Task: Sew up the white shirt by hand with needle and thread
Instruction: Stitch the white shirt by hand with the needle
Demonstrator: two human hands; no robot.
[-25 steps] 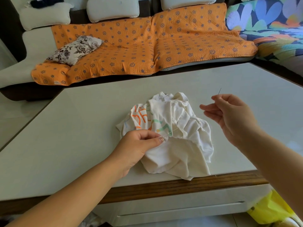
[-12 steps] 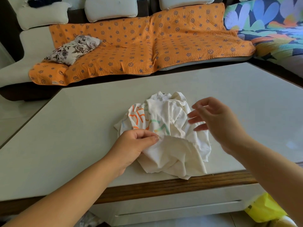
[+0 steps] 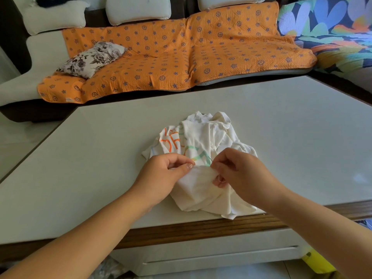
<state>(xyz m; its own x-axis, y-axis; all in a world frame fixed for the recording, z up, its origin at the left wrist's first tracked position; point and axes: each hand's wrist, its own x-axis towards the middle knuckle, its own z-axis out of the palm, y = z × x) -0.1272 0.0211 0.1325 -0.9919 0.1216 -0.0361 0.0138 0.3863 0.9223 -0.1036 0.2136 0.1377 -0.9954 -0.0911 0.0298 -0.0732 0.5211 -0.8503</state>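
Left grip (image 3: 163, 174) pinches white shirt (image 3: 201, 137), right grip (image 3: 237, 170) a needle (image 3: 209, 158), over pale table (image 3: 100, 148) by orange sofa (image 3: 201, 47).

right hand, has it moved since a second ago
Yes. The right hand has come left and down, from over the table right of the white shirt onto its fold, close to the left hand, pinching the needle.

Left hand (image 3: 163, 174) pinching a fold of white shirt (image 3: 203, 137), right hand (image 3: 237, 170) seemingly pinching needle (image 3: 209, 159); pale table (image 3: 100, 158) beneath
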